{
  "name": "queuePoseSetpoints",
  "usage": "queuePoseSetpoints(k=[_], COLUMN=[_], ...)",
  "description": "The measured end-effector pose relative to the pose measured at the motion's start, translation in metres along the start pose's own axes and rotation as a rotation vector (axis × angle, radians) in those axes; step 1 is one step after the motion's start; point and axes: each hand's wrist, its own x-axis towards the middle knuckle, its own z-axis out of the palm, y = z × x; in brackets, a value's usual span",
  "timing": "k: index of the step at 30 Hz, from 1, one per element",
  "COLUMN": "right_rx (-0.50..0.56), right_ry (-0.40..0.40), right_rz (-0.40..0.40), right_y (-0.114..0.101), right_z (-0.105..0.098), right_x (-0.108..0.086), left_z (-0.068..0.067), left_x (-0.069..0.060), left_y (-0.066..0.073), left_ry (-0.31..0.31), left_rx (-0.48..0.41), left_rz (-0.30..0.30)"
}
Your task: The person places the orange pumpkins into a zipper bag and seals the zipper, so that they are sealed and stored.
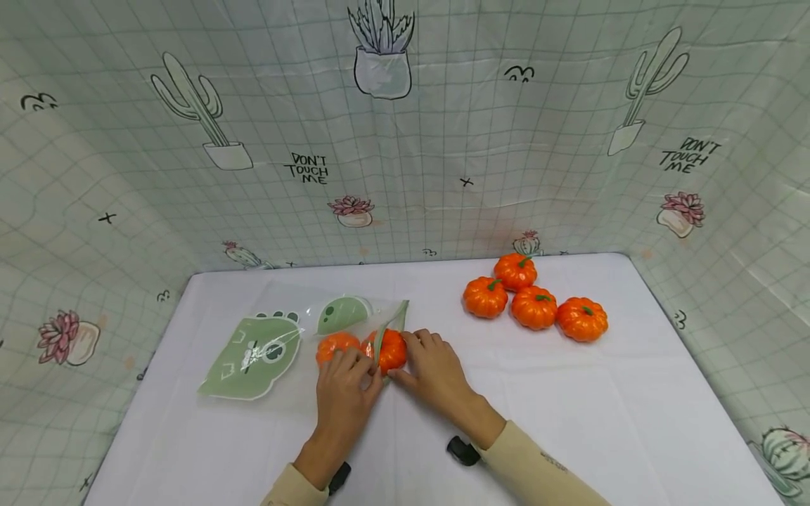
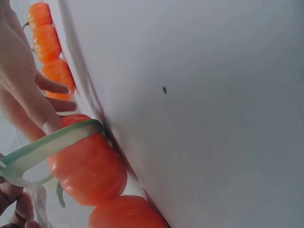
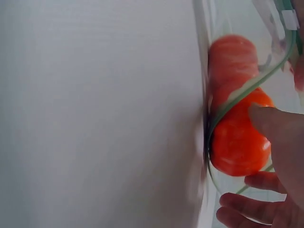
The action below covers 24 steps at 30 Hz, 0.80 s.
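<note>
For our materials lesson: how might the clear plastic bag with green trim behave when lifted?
The clear, green-trimmed plastic bag probably flops: its rim bends. It may sag where an orange, ribbed pumpkin lies inside. Looking glossy, it could be slippery.

White tabletop [image 1: 639, 422]; gridded cloth [image 1: 455, 133] behind, printed with potted plants [image 1: 382, 70] and black lettering [image 1: 308, 169].

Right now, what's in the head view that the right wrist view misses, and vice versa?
Head view only: four loose pumpkins, printed wall cloth, the printed face on the bag, both sleeves.

Right wrist view only: a white tab on the bag's green rim; I can't make it out from the head.

Both: right hand, part of the left hand, the bag, the pumpkin at its mouth, the one deeper in, white table.
</note>
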Motion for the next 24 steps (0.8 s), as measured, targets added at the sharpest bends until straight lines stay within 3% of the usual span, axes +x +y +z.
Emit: queuePoseSetpoints(k=[5,14,24], right_rx=[0.027,-0.001,0.039], right_ry=[0.026,0.014,0.009], right_rz=[0.017,-0.032,0.074], right_y=[0.003,-0.003,0.02], right_z=[-0.001,0.006,-0.018], right_x=[0.001,0.013,-0.005], left_z=[0.001,0.007,0.006], left_x=[0.001,0.004,0.004], left_y=[0.0,-0.003,-0.003], left_ry=[0.01,0.021,0.035], left_rx=[0.005,0.023,0.022], left_rz=[0.008,0.028,0.036])
